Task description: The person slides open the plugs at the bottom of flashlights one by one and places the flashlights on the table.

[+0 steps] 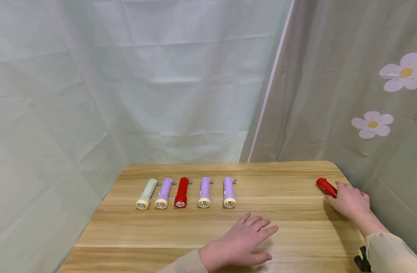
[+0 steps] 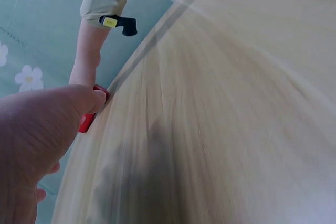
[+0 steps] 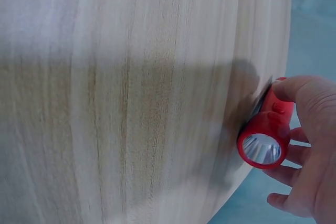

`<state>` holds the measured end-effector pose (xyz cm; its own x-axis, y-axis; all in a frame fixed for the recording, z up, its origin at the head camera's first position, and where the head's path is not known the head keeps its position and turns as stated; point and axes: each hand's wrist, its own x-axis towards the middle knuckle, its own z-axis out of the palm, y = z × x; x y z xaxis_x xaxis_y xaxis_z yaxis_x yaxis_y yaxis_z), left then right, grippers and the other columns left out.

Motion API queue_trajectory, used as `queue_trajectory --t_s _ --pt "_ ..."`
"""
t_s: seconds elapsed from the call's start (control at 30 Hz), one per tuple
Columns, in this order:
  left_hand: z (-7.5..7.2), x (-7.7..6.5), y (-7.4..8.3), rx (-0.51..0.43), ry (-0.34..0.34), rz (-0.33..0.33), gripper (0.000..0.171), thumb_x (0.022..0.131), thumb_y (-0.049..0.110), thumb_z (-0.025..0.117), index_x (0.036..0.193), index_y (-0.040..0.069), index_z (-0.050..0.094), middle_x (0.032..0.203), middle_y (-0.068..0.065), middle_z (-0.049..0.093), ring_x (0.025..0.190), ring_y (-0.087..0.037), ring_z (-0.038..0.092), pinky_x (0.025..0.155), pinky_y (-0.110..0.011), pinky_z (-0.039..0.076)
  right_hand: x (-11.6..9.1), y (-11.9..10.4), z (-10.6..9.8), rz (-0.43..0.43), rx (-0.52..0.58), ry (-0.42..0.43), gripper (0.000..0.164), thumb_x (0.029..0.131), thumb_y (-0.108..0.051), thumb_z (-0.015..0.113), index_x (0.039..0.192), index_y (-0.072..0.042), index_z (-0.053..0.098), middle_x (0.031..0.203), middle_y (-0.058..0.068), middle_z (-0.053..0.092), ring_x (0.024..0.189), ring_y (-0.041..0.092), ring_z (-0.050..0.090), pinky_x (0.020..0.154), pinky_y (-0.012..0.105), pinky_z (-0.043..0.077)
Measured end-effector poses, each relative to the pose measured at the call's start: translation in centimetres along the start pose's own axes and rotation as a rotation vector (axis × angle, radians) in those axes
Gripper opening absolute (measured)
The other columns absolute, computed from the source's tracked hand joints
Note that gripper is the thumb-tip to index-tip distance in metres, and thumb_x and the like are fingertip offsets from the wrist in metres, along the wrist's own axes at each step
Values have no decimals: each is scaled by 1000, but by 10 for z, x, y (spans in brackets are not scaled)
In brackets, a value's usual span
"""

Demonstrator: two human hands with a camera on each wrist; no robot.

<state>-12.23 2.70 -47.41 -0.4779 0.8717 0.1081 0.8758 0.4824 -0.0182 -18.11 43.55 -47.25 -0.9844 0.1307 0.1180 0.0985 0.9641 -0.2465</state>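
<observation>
At the table's right side my right hand (image 1: pixel 352 200) grips a red flashlight (image 3: pixel 272 114), thumb on one side and fingers round the other. Its lens end faces the right wrist camera. My left hand (image 1: pixel 242 242) hovers palm down over the front middle of the table, fingers spread, holding nothing. Beyond it lies a row of flashlights with plug prongs at their far ends: a pale green one (image 1: pixel 148 192), a purple one (image 1: pixel 165 192), a red one (image 1: pixel 182 191), then two more purple ones, the nearer to centre (image 1: pixel 204 192) and the rightmost (image 1: pixel 228 192).
The wooden table (image 1: pixel 280 182) has rounded far corners. Pale curtains (image 1: pixel 188 83) hang behind it, and a grey flowered curtain (image 1: pixel 331 94) hangs at the right, close to my right arm. A black strap piece (image 1: pixel 363 259) shows at my right sleeve.
</observation>
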Motion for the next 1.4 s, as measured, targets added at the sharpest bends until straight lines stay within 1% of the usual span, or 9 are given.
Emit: queue_trajectory --t_s 0.3,0.47,0.7,0.77,0.93,1.07,1.2,1.4 --pt "0 11 11 -17 -11 -13 75 100 65 47 163 31 25 159 5 38 147 -17 33 120 -47 25 8 9 -3 41 13 -84 77 90 -40 68 134 17 42 113 38 55 90 47 58 73 66 36" --pt "2 13 12 -32 -11 -17 75 100 64 49 162 31 27 159 5 38 147 -16 33 119 -47 26 13 9 -7 54 20 -135 77 91 -42 66 133 18 42 110 36 58 88 43 58 72 63 36" --pt "2 16 11 -42 -4 -24 74 100 64 48 162 30 27 159 6 39 147 -15 34 119 -47 26 19 9 -11 88 16 -197 77 90 -43 68 129 18 42 101 31 59 82 40 56 71 60 37" --pt "2 17 11 -46 -7 -29 74 100 64 48 162 31 27 159 6 39 146 -15 34 119 -47 26 19 8 -12 94 15 -203 71 90 -42 68 125 16 46 97 28 59 80 39 56 71 60 37" --pt "2 18 10 -61 -20 -52 73 100 63 48 162 31 27 159 7 38 146 -14 34 119 -47 26 17 8 -13 96 19 -212 48 92 -39 64 106 5 54 83 17 57 75 34 54 70 57 37" --pt "4 18 9 -66 -17 -73 72 100 63 49 162 31 29 157 7 41 145 -14 36 119 -48 27 15 8 -11 77 21 -218 38 93 -38 60 97 0 57 78 11 55 72 30 52 68 55 37" --pt "7 17 9 -72 -12 -82 72 100 63 50 161 31 31 156 7 42 144 -13 37 119 -49 27 14 8 -9 61 19 -216 36 94 -37 58 93 -2 57 76 9 55 70 27 51 66 53 37" --pt "10 15 10 -81 -5 -84 71 99 62 51 160 30 32 155 7 44 144 -13 38 118 -49 28 14 7 -7 65 13 -229 36 94 -38 58 93 -2 57 76 9 54 70 27 51 64 50 37"
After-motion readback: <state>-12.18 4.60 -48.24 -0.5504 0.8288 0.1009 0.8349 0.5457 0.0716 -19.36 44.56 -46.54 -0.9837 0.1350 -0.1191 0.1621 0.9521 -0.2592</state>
